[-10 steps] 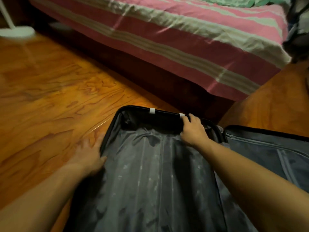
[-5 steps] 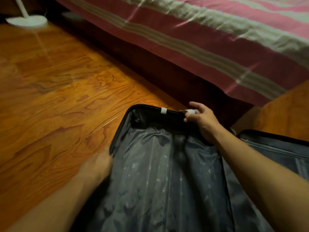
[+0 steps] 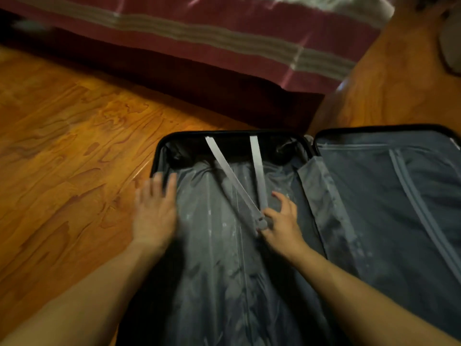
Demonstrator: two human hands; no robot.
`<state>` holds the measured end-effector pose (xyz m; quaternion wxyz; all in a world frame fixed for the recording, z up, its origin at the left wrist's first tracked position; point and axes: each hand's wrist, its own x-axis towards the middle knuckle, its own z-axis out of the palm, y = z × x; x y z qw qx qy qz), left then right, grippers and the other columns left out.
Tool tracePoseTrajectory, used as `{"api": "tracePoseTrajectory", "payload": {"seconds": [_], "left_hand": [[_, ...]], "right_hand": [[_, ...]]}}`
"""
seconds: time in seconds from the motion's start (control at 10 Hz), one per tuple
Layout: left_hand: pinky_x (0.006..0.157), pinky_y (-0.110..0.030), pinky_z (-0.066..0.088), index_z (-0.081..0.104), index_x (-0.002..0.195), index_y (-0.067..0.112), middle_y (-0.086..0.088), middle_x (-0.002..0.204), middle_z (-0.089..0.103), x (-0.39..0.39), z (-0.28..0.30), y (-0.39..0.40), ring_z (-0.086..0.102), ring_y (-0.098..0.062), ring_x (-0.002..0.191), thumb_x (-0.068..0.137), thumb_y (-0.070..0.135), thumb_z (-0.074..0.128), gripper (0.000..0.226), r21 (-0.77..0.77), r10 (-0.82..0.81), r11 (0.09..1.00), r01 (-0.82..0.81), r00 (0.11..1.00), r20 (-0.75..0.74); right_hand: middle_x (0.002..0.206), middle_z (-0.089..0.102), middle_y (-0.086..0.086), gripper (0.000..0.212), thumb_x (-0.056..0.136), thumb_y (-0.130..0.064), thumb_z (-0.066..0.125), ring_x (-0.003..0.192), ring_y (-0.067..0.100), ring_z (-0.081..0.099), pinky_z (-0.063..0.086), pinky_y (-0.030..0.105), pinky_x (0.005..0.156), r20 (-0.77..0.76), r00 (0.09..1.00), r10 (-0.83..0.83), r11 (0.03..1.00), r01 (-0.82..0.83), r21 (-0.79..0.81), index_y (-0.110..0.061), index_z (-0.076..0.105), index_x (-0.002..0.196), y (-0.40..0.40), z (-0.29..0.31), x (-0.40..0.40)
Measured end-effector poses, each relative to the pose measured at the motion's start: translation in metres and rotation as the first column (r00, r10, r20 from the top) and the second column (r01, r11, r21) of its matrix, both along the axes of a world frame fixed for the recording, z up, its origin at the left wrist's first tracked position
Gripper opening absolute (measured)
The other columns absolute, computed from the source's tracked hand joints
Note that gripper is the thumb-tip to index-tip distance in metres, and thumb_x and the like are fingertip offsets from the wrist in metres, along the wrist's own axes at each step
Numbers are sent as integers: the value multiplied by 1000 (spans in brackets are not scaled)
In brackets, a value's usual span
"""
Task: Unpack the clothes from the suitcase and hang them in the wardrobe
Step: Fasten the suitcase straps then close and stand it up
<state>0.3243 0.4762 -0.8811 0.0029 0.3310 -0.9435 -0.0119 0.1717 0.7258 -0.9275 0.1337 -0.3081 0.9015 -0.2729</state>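
An open dark suitcase [image 3: 159, 156] lies flat on the wooden floor, both halves lined in grey fabric. Two pale elastic straps [image 3: 232, 176] run from the far rim of the left half down to a buckle [image 3: 262, 222]. My right hand [image 3: 280, 224] pinches that buckle over the middle of the left half. My left hand [image 3: 154, 211] hovers flat with straight fingers over the left rim, blurred by motion. The right half [image 3: 399, 196] shows a zipped grey divider. No clothes show; the lining covers whatever lies beneath.
A bed with a pink and pale striped sheet [image 3: 224, 46] stands just beyond the suitcase, its dark base close to the far rim. Glossy wooden floor [image 3: 62, 146] spreads to the left. A wooden surface [image 3: 399, 83] rises at the right.
My right hand has pulled the straps from the far rim toward me, stretching them over the lining. My left hand lifted off the left edge and opened. The view tilted down.
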Motion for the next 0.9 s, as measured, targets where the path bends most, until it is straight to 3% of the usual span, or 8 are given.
{"api": "tracePoseTrajectory", "payload": {"seconds": [0.1,0.2,0.3,0.4,0.5,0.6,0.7,0.9], "left_hand": [[92,-35,45,56,130,14,-20,136,52,-38,-2,75,56,-24,102,99,31,57,36,836,386,546,-50,901,-198],[78,-37,57,64,106,17,-9,96,74,-61,-7,119,70,-19,78,105,39,49,27,942,575,-334,44,801,166],[70,-27,60,67,101,12,-7,81,70,-68,-19,124,69,-17,74,101,16,59,9,951,529,-286,117,847,55],[48,-19,51,66,94,5,-8,70,67,-67,-26,117,65,-13,56,98,5,60,7,978,555,-200,54,829,68],[52,-19,56,62,97,8,-8,76,67,-57,-33,123,68,-11,57,102,6,55,8,982,558,-189,-1,823,108],[67,-21,59,57,117,8,-10,92,67,-47,-40,130,70,-15,75,105,2,45,18,981,558,-191,10,824,100],[68,-27,60,49,121,8,-17,94,67,-48,-50,130,72,-18,70,103,-5,46,23,994,609,-107,23,792,48],[77,-35,60,33,120,10,-17,95,68,-53,-59,131,73,-22,74,101,-4,50,28,997,619,-69,-20,783,58]], "right_hand": [[129,42,1,36,79,3,76,123,23,48,38,26,110,371,924,-96,976,160,-146,-24,67,100,3,3,20],[127,54,4,51,82,17,59,120,20,56,37,1,94,505,862,-53,963,177,-202,-11,64,125,2,0,32],[139,54,4,72,81,24,49,126,16,54,43,11,97,674,738,32,958,171,-232,-13,51,143,4,5,36],[121,65,-8,69,85,25,47,106,12,64,53,19,81,872,488,34,871,413,-265,-22,57,134,22,18,40],[86,67,5,20,96,1,57,69,18,64,55,30,59,811,556,-182,971,231,59,-17,65,99,65,24,49],[67,69,10,18,98,-19,60,67,21,72,58,28,58,774,565,-284,612,-515,600,-5,65,89,110,22,71],[111,66,13,36,99,-35,60,112,32,64,52,35,87,731,646,-220,203,-703,682,-5,62,120,129,15,91],[121,64,11,45,89,-37,67,108,29,64,54,35,93,615,788,36,216,-607,765,-11,63,125,144,-5,106]]}}
